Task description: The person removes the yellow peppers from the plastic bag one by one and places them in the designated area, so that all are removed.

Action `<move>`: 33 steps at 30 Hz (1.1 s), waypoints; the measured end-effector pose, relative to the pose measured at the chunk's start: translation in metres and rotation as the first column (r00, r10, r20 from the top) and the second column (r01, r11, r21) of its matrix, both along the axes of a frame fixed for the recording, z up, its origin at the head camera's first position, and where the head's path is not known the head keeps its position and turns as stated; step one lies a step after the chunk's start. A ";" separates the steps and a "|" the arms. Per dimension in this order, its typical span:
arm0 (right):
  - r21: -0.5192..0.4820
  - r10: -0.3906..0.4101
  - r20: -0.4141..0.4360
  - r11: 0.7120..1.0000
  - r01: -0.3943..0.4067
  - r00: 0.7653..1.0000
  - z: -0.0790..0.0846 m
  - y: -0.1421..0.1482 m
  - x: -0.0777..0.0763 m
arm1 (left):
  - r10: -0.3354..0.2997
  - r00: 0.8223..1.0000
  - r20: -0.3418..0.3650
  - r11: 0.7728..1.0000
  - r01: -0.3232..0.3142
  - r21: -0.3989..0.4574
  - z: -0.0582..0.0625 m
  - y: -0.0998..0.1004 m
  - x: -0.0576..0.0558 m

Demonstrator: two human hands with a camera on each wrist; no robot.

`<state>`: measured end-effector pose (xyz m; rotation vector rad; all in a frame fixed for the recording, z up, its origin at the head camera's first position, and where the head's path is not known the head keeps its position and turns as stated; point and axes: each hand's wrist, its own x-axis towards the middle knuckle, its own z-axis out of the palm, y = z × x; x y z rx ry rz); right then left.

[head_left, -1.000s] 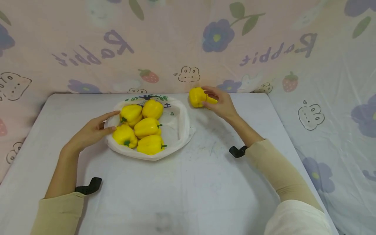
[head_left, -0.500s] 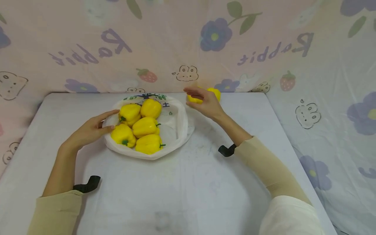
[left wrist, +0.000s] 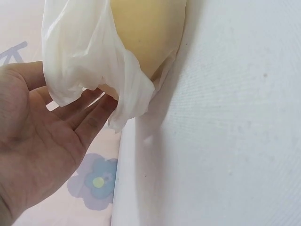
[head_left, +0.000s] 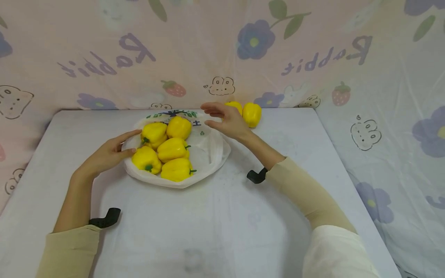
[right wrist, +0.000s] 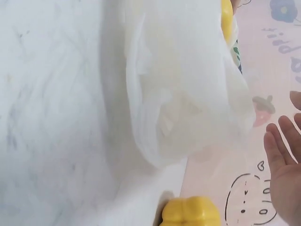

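A white plastic bag (head_left: 208, 162) lies with its mouth spread wide on the table. Inside it sit several yellow bell peppers (head_left: 174, 149) with green stems. My left hand (head_left: 106, 154) grips the bag's left rim; the left wrist view shows the fingers behind the thin plastic (left wrist: 94, 56). Over the bag's right back edge is my right hand (head_left: 227, 121), its fingers extended and nothing in them. In the right wrist view this hand (right wrist: 287, 165) appears apart from the bag. Past it, two more yellow bell peppers (head_left: 252, 114) stand at the table's back edge, one partly hidden by the hand.
The white table (head_left: 222, 224) reaches back to a hanging cloth (head_left: 194, 46) with flowers and rabbits. Another stretch of cloth (head_left: 393, 96) hangs along the right side. A black wrist-worn piece (head_left: 107, 218) sticks out from the left wrist, and a similar one (head_left: 256, 176) from the right.
My right hand has moved left from the two peppers at the back to the bag's right edge, uncovering the rightmost pepper. My left hand has stayed on the bag's rim.
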<state>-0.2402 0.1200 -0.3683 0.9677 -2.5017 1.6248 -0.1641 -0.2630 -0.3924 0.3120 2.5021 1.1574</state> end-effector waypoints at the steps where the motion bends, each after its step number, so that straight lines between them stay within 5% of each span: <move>1: 0.006 0.004 0.010 1.000 -0.004 1.000 0.000 -0.002 0.000 | -0.001 1.000 -0.001 1.000 0.001 0.004 0.000 0.000 0.000; 16: 0.156 -0.035 0.080 0.988 0.022 0.996 -0.014 -0.033 0.004 | -0.008 0.999 -0.031 0.999 0.009 0.036 -0.001 -0.001 0.000; 33: 0.414 -0.090 0.099 0.909 0.041 0.991 -0.016 -0.058 0.007 | -0.001 1.000 -0.022 0.999 0.002 0.050 -0.001 0.000 0.004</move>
